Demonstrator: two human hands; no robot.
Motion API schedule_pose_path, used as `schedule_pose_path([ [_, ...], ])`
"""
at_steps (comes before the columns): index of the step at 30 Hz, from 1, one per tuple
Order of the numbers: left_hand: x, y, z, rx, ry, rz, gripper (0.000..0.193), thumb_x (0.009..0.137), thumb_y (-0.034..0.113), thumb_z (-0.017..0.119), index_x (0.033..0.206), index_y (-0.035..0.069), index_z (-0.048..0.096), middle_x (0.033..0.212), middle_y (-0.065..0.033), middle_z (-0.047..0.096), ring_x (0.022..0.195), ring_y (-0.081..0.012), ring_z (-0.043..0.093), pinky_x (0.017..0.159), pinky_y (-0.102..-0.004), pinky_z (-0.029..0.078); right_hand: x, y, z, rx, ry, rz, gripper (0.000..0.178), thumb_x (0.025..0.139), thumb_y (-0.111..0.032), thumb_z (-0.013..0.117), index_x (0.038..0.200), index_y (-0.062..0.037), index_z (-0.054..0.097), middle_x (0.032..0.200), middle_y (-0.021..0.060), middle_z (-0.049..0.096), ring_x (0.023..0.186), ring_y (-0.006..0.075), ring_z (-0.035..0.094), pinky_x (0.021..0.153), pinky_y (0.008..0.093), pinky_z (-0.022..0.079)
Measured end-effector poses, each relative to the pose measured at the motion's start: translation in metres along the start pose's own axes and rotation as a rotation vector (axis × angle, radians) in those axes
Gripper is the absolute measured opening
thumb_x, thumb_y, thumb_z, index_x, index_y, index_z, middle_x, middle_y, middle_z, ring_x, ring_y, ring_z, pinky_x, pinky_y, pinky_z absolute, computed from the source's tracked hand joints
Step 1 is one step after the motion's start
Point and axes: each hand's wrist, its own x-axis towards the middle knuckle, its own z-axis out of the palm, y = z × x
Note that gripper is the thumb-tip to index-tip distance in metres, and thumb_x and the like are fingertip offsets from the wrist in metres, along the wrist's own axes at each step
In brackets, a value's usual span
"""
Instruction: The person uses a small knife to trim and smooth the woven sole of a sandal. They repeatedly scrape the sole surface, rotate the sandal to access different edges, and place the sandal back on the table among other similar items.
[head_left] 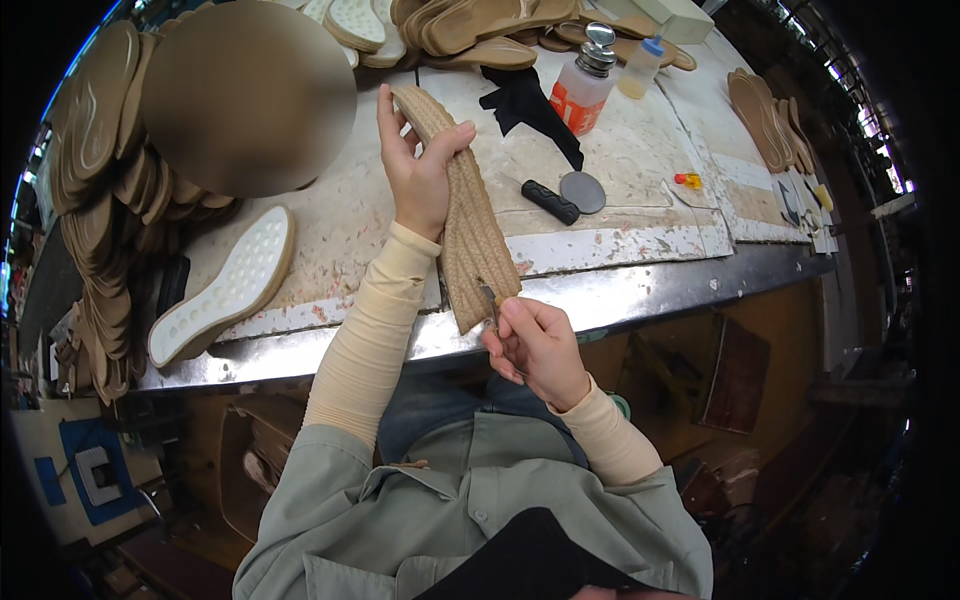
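Note:
My left hand (415, 180) grips a long tan shoe sole (470, 230) with a braided, rope-like surface, fingers behind it and thumb over its edge. The sole slants down from the far end to the table's front edge. At its lower end, my right hand (540, 345) is closed on a small metal tool (488, 293), whose dark tip meets the braided surface. Its exact kind is too small to tell. Left of my left forearm, a single sole (230, 280) lies with its white, dimpled side up.
Stacks of tan soles (95, 120) pile up on the left. Farther back stand a pump-top bottle (580, 95) and a blue-capped bottle (640, 68), near a black cloth (535, 110). A black-handled tool (550, 201) lies beside a grey disc (583, 192). More soles (760, 115) rest at right.

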Motion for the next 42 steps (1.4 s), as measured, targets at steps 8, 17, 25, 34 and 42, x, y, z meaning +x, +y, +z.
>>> schedule_pose_path([
  [8,0.004,-0.007,-0.005,-0.088,0.032,-0.022,0.096,0.076,0.003,0.073,0.152,-0.003,0.015,0.122,-0.0165,0.045,0.096,-0.0212,0.057,0.079,-0.0316,0.051,-0.004,-0.050,-0.045,-0.632,0.515,-0.562,0.028,0.103,-0.021,0.048,0.087,-0.0017,0.063,0.077,0.0047,0.064,0.059,0.0071,0.055,0.055,0.0222,0.043],
  [17,0.013,-0.017,-0.012,-0.113,0.059,-0.103,0.094,0.077,0.005,0.072,0.153,0.000,0.016,0.121,-0.0156,0.046,0.094,-0.0200,0.057,0.079,-0.0297,0.049,0.062,-0.113,-0.148,-1.821,0.991,-0.893,0.018,0.086,-0.020,0.068,0.095,-0.0047,0.068,0.103,0.0145,0.062,0.099,0.0339,0.056,0.088,0.0431,0.043],
  [25,0.010,-0.012,-0.013,-0.107,0.076,-0.079,0.094,0.078,0.005,0.071,0.153,0.000,0.015,0.121,-0.0159,0.046,0.094,-0.0202,0.056,0.081,-0.0306,0.049,0.088,-0.078,-0.064,-1.736,0.424,-0.984,0.018,0.081,-0.014,0.070,0.098,-0.0080,0.069,0.097,0.0069,0.061,0.095,0.0264,0.054,0.082,0.0390,0.040],
  [34,0.009,-0.008,-0.013,-0.138,0.178,-0.002,0.094,0.080,0.006,0.071,0.153,0.001,0.012,0.128,-0.0166,0.041,0.102,-0.0218,0.052,0.088,-0.0322,0.046,0.069,-0.068,-0.040,-1.373,0.418,-0.964,0.023,0.086,-0.009,0.067,0.107,0.0012,0.063,0.086,0.0138,0.059,0.081,0.0286,0.056,0.073,0.0390,0.044],
  [42,0.002,0.005,-0.008,-0.181,0.231,0.106,0.093,0.082,0.005,0.069,0.153,0.001,0.009,0.135,-0.0161,0.037,0.108,-0.0228,0.050,0.096,-0.0340,0.043,0.023,-0.030,0.024,-1.152,0.226,-1.002,0.046,0.082,-0.003,0.067,0.127,0.0015,0.059,0.081,0.0121,0.055,0.062,0.0255,0.056,0.055,0.0326,0.047],
])
